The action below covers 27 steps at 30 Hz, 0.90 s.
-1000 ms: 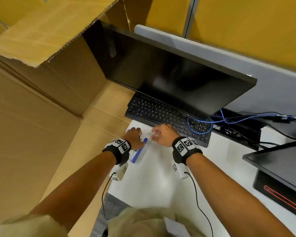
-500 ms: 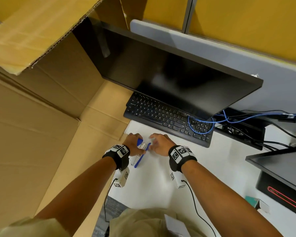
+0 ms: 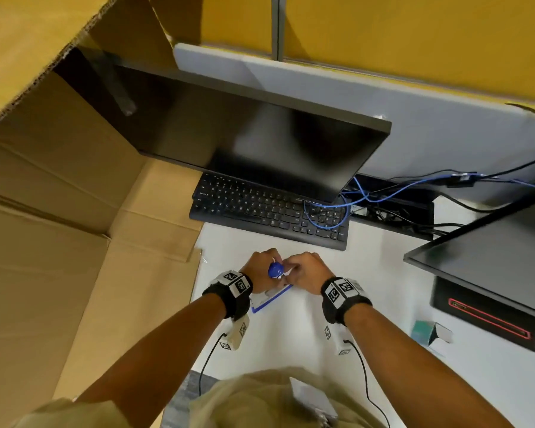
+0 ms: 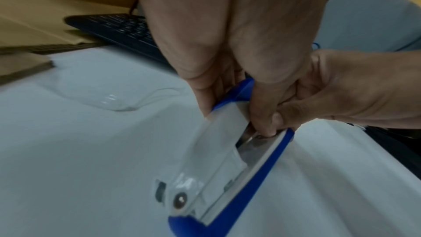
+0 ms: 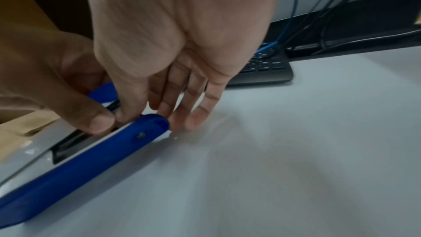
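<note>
A blue and white stapler lies hinged open on the white desk between my hands, its blue top raised. In the left wrist view my left hand grips the raised white magazine arm between fingers and thumb, above the blue base. From the right, my right hand meets it. The right wrist view shows that right hand pinching the front tip of the stapler's blue base, fingertips touching the desk. The staple channel is mostly hidden by thumbs.
A black keyboard and dark monitor sit just beyond the hands, with a blue cable over the keys. Large cardboard boxes crowd the left. A second monitor and small teal box lie right. Clear plastic wrap lies nearby.
The stapler lay closed between my hands a second ago; now its top arm is swung up. Both hands have drawn slightly nearer to my body and closer together.
</note>
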Tool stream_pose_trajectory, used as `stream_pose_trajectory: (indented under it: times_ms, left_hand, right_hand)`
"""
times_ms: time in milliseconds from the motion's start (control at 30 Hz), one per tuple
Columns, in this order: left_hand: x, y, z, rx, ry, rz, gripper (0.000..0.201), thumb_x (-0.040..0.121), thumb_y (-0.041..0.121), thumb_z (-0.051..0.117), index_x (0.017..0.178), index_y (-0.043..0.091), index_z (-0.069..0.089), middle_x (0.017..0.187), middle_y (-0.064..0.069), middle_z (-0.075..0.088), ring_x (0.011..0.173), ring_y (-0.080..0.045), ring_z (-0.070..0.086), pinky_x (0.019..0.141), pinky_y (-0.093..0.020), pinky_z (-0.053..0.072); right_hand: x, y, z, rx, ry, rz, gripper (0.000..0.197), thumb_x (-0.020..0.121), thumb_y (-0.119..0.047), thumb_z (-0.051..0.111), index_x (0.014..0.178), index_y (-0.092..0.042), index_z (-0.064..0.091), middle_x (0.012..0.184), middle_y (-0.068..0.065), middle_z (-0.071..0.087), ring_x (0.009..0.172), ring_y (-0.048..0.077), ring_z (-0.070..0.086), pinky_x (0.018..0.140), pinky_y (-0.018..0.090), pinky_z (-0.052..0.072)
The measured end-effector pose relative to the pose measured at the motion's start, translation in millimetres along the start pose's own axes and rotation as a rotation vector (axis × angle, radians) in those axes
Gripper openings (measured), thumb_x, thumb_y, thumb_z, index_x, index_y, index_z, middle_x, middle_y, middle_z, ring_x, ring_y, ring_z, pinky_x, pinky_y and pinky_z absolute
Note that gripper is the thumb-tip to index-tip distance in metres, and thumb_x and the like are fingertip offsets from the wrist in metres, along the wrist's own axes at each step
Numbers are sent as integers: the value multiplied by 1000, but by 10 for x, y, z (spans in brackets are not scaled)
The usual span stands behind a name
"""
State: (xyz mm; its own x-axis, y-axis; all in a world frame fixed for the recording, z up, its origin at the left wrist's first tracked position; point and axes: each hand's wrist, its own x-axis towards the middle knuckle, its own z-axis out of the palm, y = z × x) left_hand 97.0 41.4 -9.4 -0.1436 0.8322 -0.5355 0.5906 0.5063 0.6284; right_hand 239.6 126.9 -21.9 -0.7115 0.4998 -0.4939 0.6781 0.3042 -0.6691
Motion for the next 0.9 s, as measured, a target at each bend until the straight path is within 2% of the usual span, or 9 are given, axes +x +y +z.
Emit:
stream_pose_trajectory:
  times_ms: [67,167,300,433,600,733,833,900]
  left_hand:
    - [30,93,38,-16,8,49,41,70,20,80,101,13,55,91,-12,70,76,-24,61,76,-37,55]
    - [84,251,48,-47,25,90,41,68,15,81,100,15,55,94,-10,68,79,-24,62,76,-35,56]
    - [161,424,-27,-83,62,172,41,68,10,79,99,19,53,95,-8,66,83,-24,66,79,-39,58]
    - [181,451,-141,-118,61,219,41,72,7,78,101,17,51,91,-9,67,82,-24,67,79,-35,57]
    - [59,246,-290,-109,71,223,34,73,12,80,96,20,55,93,-2,68,85,-17,67,80,-29,57]
    - [-75,-62,-470,-86,151,196,24,74,13,79,89,18,60,94,-1,67,86,-13,64,77,-23,53]
    - [-174,-266,-501,-78,194,158,30,73,10,80,78,29,58,92,-3,69,86,-18,65,78,-27,55]
    - [-215,-352,-486,-46,216,153,36,71,12,82,73,36,55,89,-4,70,83,-21,65,77,-29,57]
  right_hand:
    - [-88,121,-80,28,20,-13,20,73,-16,75,92,-18,74,79,2,72,72,17,66,67,27,53]
    - [-193,270,-138,20,35,-19,25,70,-23,81,94,-22,74,72,1,69,66,16,62,61,21,48]
    - [-309,417,-117,-23,151,6,21,75,-29,78,95,-23,75,73,2,68,68,19,59,63,26,46]
    - [-369,526,-106,-16,255,16,16,77,-23,76,94,-23,76,81,0,73,70,16,60,68,26,49]
    - [-389,561,-92,-45,301,-37,22,81,-24,74,102,-21,74,95,-1,73,84,15,63,80,27,52]
    - [-432,614,-20,-34,326,-35,21,82,-27,72,101,-28,66,91,-2,70,78,13,61,75,27,54]
    - [-452,654,54,-105,347,-113,8,87,-26,66,94,-24,66,88,-3,67,81,14,57,75,32,53]
    - [-453,686,106,-141,382,-162,9,88,-22,65,95,-20,72,88,-1,68,85,17,58,76,35,54]
